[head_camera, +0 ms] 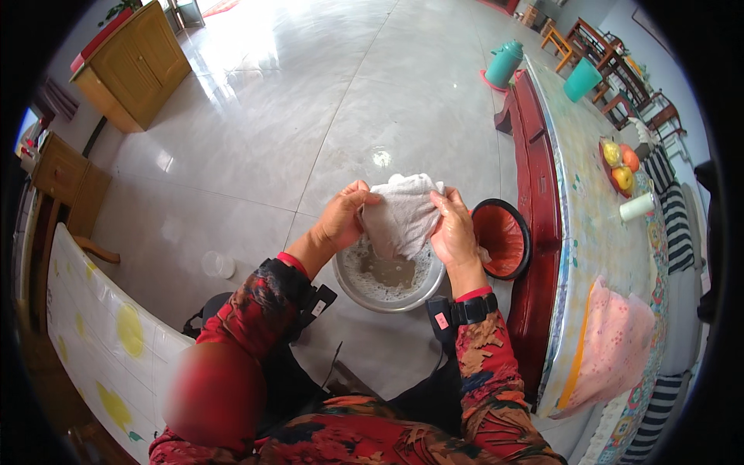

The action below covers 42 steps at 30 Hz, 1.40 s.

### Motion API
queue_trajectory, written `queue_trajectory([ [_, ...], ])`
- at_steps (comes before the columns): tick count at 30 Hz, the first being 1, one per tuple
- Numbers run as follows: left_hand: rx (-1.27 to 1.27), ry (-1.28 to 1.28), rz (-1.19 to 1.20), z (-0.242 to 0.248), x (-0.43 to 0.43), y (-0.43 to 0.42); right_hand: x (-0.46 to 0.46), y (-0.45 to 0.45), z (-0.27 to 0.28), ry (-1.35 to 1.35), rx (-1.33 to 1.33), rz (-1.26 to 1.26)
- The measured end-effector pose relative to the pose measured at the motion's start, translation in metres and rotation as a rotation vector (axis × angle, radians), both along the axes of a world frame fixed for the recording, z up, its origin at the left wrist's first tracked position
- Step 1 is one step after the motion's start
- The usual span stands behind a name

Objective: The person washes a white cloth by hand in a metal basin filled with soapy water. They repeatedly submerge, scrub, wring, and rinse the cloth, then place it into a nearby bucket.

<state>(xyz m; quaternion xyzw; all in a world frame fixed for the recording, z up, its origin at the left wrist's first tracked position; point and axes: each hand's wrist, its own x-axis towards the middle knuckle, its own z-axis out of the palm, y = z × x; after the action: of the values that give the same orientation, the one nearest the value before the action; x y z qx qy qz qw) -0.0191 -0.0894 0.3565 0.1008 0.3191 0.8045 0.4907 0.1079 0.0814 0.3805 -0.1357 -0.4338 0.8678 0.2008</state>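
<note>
A wet, light grey cloth point(401, 215) is stretched between my two hands above a round metal basin point(388, 304). My left hand point(347, 215) pinches its left edge between thumb and fingers. The right edge is gripped by my right hand point(454, 225). Murky, sudsy water point(386, 273) fills part of the basin, which stands on the floor between my legs. The lower end of the cloth hangs over the water; whether it touches the surface I cannot tell.
A waste bin with a red liner point(501, 247) stands right of the basin, beside a long table point(604, 244) bearing fruit and a pink cloth point(613, 346). A clear plastic cup point(219, 265) is on the floor at left. A teal thermos point(504, 65) stands farther off.
</note>
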Motion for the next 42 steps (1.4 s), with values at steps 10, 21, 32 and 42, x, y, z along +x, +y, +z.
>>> queue_trajectory([
  [10, -0.158, 0.076, 0.179, 0.008, -0.011, -0.003, 0.002, 0.011, -0.005, -0.038, 0.08, -0.064],
  [21, -0.168, 0.465, 0.336, 0.022, -0.021, 0.0, 0.005, 0.015, -0.019, -0.631, 0.793, -0.257],
  [32, -0.207, 1.243, -0.334, 0.065, 0.081, 0.02, 0.023, -0.029, -0.067, -0.217, 0.406, 0.238],
  [42, -0.568, 1.281, 0.165, 0.031, -0.016, -0.011, 0.009, -0.036, 0.005, -0.05, -0.489, 0.322],
])
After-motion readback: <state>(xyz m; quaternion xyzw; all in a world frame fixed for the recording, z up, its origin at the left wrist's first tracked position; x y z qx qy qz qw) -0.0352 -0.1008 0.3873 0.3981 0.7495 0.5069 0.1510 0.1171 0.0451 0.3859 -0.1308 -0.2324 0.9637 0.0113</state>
